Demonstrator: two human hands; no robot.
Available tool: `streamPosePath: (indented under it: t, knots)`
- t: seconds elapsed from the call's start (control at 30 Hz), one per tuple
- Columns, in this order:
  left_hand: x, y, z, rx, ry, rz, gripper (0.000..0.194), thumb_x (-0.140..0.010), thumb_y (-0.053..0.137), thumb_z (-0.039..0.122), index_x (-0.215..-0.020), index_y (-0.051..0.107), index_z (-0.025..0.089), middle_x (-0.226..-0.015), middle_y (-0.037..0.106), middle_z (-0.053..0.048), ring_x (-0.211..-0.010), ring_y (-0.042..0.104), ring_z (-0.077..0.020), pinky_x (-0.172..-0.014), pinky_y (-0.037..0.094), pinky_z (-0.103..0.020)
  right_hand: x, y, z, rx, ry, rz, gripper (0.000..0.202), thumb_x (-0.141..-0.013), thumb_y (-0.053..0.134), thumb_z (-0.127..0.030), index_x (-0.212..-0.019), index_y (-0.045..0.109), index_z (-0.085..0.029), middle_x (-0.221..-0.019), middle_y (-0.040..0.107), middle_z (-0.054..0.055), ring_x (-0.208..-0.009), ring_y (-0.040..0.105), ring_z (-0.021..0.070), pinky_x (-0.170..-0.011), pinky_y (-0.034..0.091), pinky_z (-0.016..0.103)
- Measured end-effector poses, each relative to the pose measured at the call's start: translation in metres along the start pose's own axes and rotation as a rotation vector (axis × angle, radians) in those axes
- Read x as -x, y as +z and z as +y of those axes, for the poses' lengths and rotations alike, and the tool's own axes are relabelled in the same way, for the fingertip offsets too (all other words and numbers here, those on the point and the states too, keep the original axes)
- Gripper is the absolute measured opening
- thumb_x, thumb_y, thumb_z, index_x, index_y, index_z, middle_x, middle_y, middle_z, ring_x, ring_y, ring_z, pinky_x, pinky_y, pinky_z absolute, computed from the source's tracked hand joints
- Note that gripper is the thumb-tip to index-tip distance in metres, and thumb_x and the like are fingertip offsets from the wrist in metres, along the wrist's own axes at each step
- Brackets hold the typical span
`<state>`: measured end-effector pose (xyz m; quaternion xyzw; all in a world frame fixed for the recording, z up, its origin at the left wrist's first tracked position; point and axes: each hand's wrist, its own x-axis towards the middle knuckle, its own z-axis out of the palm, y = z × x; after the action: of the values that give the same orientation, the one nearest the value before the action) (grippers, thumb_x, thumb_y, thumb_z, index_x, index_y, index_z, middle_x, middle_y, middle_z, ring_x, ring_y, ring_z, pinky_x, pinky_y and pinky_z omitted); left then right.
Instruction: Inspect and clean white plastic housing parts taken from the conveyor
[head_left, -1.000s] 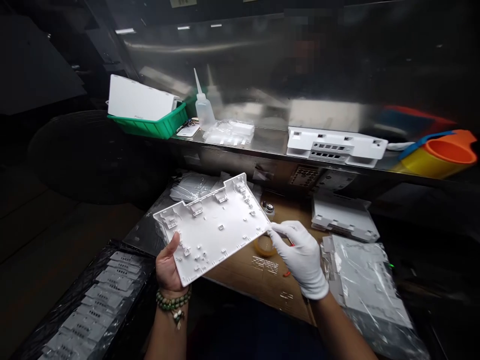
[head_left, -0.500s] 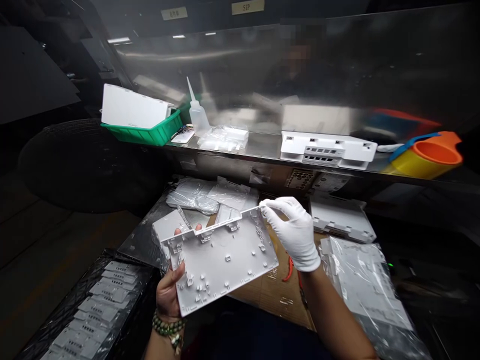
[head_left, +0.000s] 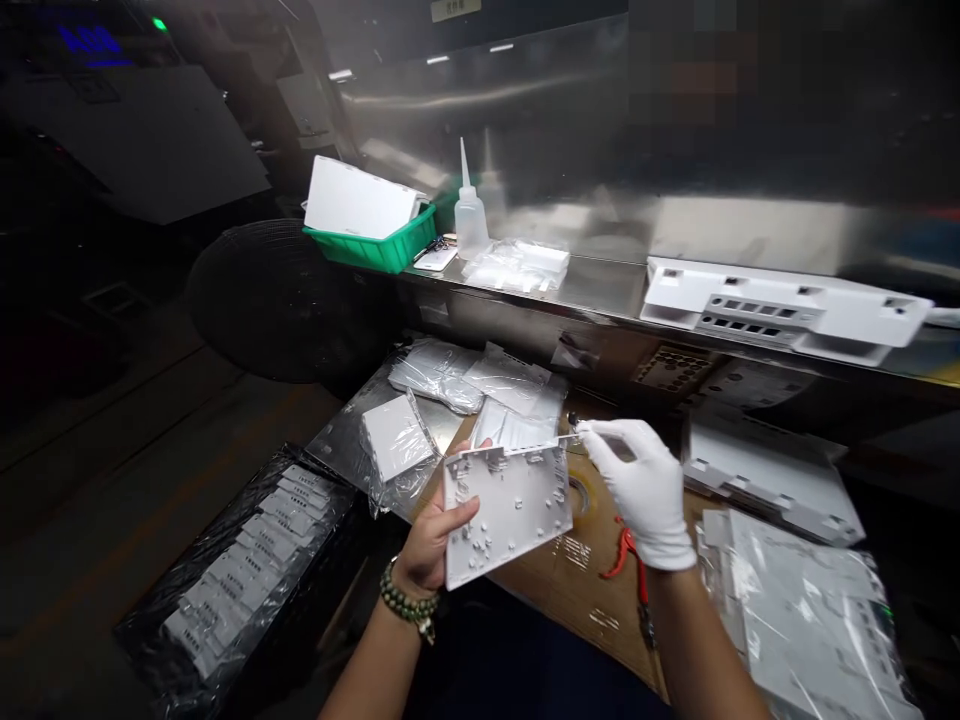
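Observation:
My left hand, bare with a beaded bracelet, is closed around the left side of a white plastic housing panel. Its thumb lies on the inner face, which carries small clips and posts; the other fingers are mostly behind. My right hand, in a white glove, pinches at the panel's upper right corner. A thin pale strip runs from the panel's edge to those fingertips, and a small dark bit shows above them; what they grip is too small to name. Below the glove lies a red-handled hand tool on cardboard.
Bagged white panels lie at right, beside stacked panels. More bagged parts are behind the hands. A black-lined box of parts stands left. The shelf holds a green bin, squeeze bottle and white housing.
The view has swung left, so the bench appears shifted right. The panel is now farther from the camera and turned slightly. My right hand still pinches at its upper right corner.

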<state>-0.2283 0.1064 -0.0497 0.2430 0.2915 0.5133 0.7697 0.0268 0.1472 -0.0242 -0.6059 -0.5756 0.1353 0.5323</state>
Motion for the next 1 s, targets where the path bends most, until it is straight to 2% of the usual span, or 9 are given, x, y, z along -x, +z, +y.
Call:
streamPosePath:
  t: [0.13,0.2,0.4,0.53,0.63,0.73,0.8,0.9,1.0]
  knots:
    - [-0.005,0.023,-0.007,-0.08,-0.033,-0.031,0.061,-0.088,0.075,0.016,-0.141,0.055,0.04,-0.163,0.041,0.001,-0.141,0.049,-0.0275,-0.12,0.04,-0.043,0.024,0.019,-0.046,-0.154,-0.211,-0.074,0.008,-0.09,0.073,-0.024,-0.097,0.075,-0.024,-0.094,0.073,0.003,-0.084,0.068,0.0163,-0.077,0.056,0.03]
    - [-0.006,0.03,-0.011,-0.105,-0.005,-0.062,0.058,-0.09,0.073,0.016,-0.14,0.056,0.039,-0.162,0.042,0.002,-0.143,0.047,-0.0265,-0.121,0.038,-0.04,0.031,0.027,-0.057,-0.182,-0.279,-0.098,0.012,-0.089,0.073,-0.019,-0.1,0.073,-0.023,-0.095,0.073,0.003,-0.085,0.069,0.0154,-0.079,0.056,0.028]
    - [-0.005,0.031,-0.022,-0.175,0.048,-0.051,0.055,-0.093,0.071,0.018,-0.141,0.055,0.038,-0.161,0.043,0.001,-0.147,0.042,-0.0246,-0.122,0.034,-0.037,0.036,0.032,-0.05,-0.12,-0.222,-0.063,0.008,-0.09,0.073,-0.022,-0.099,0.072,-0.023,-0.094,0.072,0.003,-0.085,0.069,0.0151,-0.076,0.056,0.027]
    - [-0.004,0.028,-0.025,-0.172,0.046,-0.056,0.058,-0.092,0.072,0.019,-0.144,0.052,0.037,-0.159,0.046,-0.001,-0.147,0.042,-0.0252,-0.122,0.034,-0.039,0.037,0.032,-0.042,-0.134,-0.276,-0.11,0.011,-0.091,0.072,-0.023,-0.102,0.073,-0.024,-0.098,0.073,0.003,-0.09,0.07,0.0148,-0.082,0.055,0.027]
    - [-0.001,0.024,-0.022,-0.156,0.016,-0.02,0.061,-0.092,0.072,0.019,-0.145,0.049,0.036,-0.156,0.05,-0.002,-0.144,0.046,-0.0261,-0.121,0.036,-0.04,0.033,0.039,-0.007,-0.016,-0.133,-0.096,0.013,-0.092,0.068,-0.033,-0.099,0.073,-0.023,-0.1,0.074,0.005,-0.091,0.069,0.0171,-0.084,0.054,0.029]
    - [0.001,0.014,-0.013,-0.085,-0.015,0.074,0.075,-0.089,0.074,0.018,-0.152,0.039,0.038,-0.151,0.056,-0.004,-0.141,0.05,-0.0277,-0.121,0.038,-0.045,0.036,0.05,0.054,0.295,0.317,-0.205,0.026,-0.093,0.061,-0.044,-0.103,0.072,-0.023,-0.11,0.074,0.007,-0.099,0.069,0.0204,-0.089,0.052,0.032]
    - [0.003,0.005,-0.006,-0.01,-0.019,0.139,0.083,-0.089,0.073,0.017,-0.157,0.03,0.038,-0.145,0.061,-0.006,-0.135,0.056,-0.0294,-0.119,0.04,-0.05,0.045,0.058,0.094,0.418,0.475,-0.305,0.026,-0.091,0.06,-0.043,-0.099,0.072,-0.021,-0.097,0.076,0.008,-0.088,0.071,0.023,-0.079,0.052,0.033]
    - [0.003,-0.009,0.005,0.114,-0.018,0.189,0.084,-0.09,0.069,0.016,-0.161,0.025,0.03,-0.142,0.063,-0.012,-0.129,0.062,-0.0334,-0.116,0.042,-0.055,0.066,0.065,0.133,0.523,0.538,-0.46,0.017,-0.084,0.064,-0.035,-0.089,0.072,-0.021,-0.087,0.076,0.009,-0.077,0.071,0.0244,-0.068,0.048,0.032]
    - [0.004,-0.018,0.014,0.235,-0.095,0.133,0.074,-0.097,0.062,0.027,-0.161,0.026,0.018,-0.142,0.061,-0.02,-0.128,0.061,-0.0379,-0.115,0.041,-0.057,0.082,0.065,0.149,0.603,0.527,-0.57,0.018,-0.082,0.063,-0.034,-0.089,0.074,-0.022,-0.089,0.076,0.013,-0.076,0.072,0.0257,-0.065,0.046,0.031]
